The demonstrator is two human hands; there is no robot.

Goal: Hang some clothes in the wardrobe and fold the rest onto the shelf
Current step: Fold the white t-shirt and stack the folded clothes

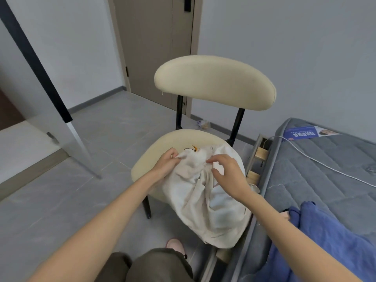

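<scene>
Beyond the knees, left hand pinches the cream garment; right hand hovers loosely open and should pinch alongside before lifting.

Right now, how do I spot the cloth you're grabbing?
Find the cream chair beside the grey bed. A crumpled garment lies on its seat, spilling off the front, pinched by the left hand. It is off-white, unlike the blue cloth on the bed.

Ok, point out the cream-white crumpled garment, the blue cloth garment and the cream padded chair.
cream-white crumpled garment [203, 202], head view, middle folds.
blue cloth garment [325, 241], head view, centre.
cream padded chair [213, 82], head view, backrest.
</scene>
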